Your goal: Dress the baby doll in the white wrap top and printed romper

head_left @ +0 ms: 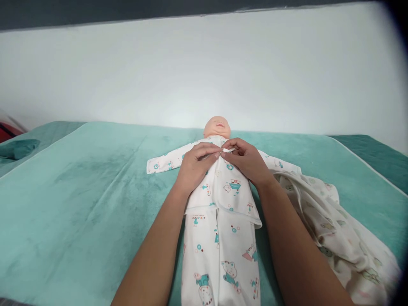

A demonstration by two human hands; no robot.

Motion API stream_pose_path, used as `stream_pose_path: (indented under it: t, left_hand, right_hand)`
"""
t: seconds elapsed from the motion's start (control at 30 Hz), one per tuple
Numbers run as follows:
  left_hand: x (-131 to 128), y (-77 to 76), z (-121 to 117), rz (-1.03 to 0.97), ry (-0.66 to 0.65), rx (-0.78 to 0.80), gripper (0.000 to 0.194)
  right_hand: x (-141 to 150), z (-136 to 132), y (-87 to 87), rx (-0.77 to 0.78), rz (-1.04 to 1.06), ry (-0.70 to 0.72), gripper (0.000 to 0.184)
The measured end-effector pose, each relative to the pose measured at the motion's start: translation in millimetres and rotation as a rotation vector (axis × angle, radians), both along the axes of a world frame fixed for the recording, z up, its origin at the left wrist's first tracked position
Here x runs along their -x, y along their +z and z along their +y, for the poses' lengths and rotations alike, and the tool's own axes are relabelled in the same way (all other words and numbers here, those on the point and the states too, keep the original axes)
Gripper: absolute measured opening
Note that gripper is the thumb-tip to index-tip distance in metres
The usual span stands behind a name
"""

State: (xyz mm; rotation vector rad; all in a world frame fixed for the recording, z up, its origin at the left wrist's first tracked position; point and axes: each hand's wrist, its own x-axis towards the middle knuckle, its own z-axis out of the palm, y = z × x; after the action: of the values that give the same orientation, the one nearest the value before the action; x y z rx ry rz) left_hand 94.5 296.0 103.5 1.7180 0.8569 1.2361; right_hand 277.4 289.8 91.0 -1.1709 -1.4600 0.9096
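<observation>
- Head view: white wall (191, 76) at the back, dark band (178, 9) along its top; light green cover (95, 191) on the surface below, creased on the left, darker green showing at both sides.
- Doll (217, 127) lies face up mid-cover, head toward the wall, lower end running out of frame at the bottom.
- Doll wears a white long-sleeved top (236, 199), front panels meeting near the midline, pale edging at the hem. Print: teal boat, small animals, flowers, bits of lettering.
- Sleeves spread wide; left one (164, 163) lies flat on the cover, right one partly behind the right arm.
- Top's hem overlaps matching white trousers (219, 259); larger cartoon animals on those, vertical fold down the middle.
- Left hand (201, 159): thumb and forefinger pinched together on a small white strip (228, 150) at the upper chest.
- Right hand (244, 158): thumb and forefinger closed on the same strip, other fingers curled. Hands nearly touching, just below the doll's neck.
- Crumpled white printed cloth (344, 238) on the cover, right of the right forearm.
</observation>
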Motion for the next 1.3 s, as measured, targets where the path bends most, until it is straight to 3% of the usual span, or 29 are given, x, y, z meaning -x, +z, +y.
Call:
stream_pose_path:
  t: [0.2, 0.33, 0.43, 0.6, 0.7, 0.8, 1.0, 1.3]
  left_hand:
    - [1, 2.8, -2, 0.034, -0.028, -0.033, 0.015]
    - [1, 1.4, -2, -0.01, -0.016, 0.012, 0.013]
    - [5, 1.7, -2, -0.016, -0.014, 0.058, 0.013]
    - [18, 7.7, -2, 0.073, -0.145, 0.045, 0.012]
    - [25, 12.0, -2, 0.167, -0.208, 0.029, 0.01]
    - [30, 14.9, -3, 0.273, -0.24, 0.021, 0.01]
    - [31, 14.4, -2, 0.364, -0.287, 0.001, 0.013]
    - [34, 12.2, 2, 0.358, -0.329, 0.046, 0.01]
  right_hand:
    - [0, -2, 2.6, -0.003, 0.209, 0.109, 0.027]
    - [1, -2, 5.0, 0.0, 0.188, 0.082, 0.022]
    - [1, -6, 13.2, -0.027, 0.025, 0.061, 0.019]
    - [-1, -21, 34.2, 0.023, -0.351, 0.075, 0.023]
    - [-5, -30, 43.8, 0.044, -0.452, 0.122, 0.023]
    - [-8, -35, 50.0, 0.091, -0.522, 0.214, 0.013]
    - [-9, -37, 51.2, 0.163, -0.463, 0.284, 0.006]
    - [-4, -29, 40.6, 0.064, -0.348, 0.271, 0.006]
